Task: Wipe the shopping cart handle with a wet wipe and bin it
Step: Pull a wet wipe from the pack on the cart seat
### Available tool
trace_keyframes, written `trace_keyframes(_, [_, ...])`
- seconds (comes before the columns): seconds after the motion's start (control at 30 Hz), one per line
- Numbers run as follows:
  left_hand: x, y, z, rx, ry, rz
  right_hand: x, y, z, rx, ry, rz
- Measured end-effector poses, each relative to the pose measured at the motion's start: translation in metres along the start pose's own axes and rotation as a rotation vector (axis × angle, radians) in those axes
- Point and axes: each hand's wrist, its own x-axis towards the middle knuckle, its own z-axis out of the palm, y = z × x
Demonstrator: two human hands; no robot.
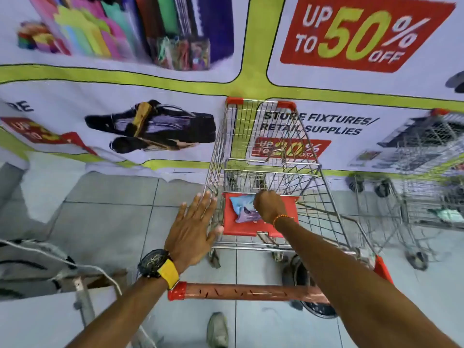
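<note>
Two hands reach past the red cart handle [248,292]: your right hand [268,205] closes over the blue wet-wipe pack [242,208] lying on the red child-seat flap [251,228], seemingly to pull a wipe, while your open left hand [194,228] steadies the near-left basket rim.

Bright, even light fills the scene, with only soft, faint shadows on the floor tiles [113,217]. The wide lens bends the banner [150,84] lines toward the edges. The second cart [426,172] at right and the banner prints look smeared by motion blur.
</note>
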Motion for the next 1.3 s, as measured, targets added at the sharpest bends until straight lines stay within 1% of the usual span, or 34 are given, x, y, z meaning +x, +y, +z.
trace_keyframes(0.1, [0.014,0.005,-0.001,0.051,0.006,0.028,0.005,-0.002,0.0,0.029,-0.058,-0.001])
trace_keyframes(0.17, [0.029,0.009,0.001,0.058,-0.036,0.064,0.005,-0.008,-0.003,-0.015,-0.103,-0.013])
trace_keyframes(0.27, [0.059,0.016,0.009,0.084,-0.215,0.144,0.009,-0.009,0.0,-0.069,-0.116,-0.041])
trace_keyframes(0.4, [0.092,0.025,0.029,0.158,-0.459,0.203,0.015,-0.005,0.007,-0.058,-0.114,-0.063])
trace_keyframes(0.5, [0.108,0.028,0.043,0.148,-0.552,0.199,0.015,-0.001,0.011,-0.05,-0.111,-0.095])
trace_keyframes(0.73, [0.125,0.025,0.063,0.187,-0.654,0.202,0.017,0.008,0.017,-0.018,-0.121,-0.171])
trace_keyframes(1.03, [0.124,0.02,0.074,0.179,-0.656,0.209,0.01,0.022,0.005,0.061,-0.142,-0.244])
trace_keyframes(1.23, [0.122,0.019,0.074,0.15,-0.661,0.189,0.006,0.032,-0.003,0.119,-0.13,-0.215])
trace_keyframes(1.3, [0.123,0.02,0.074,0.146,-0.653,0.185,0.005,0.03,-0.002,0.171,-0.096,-0.176])
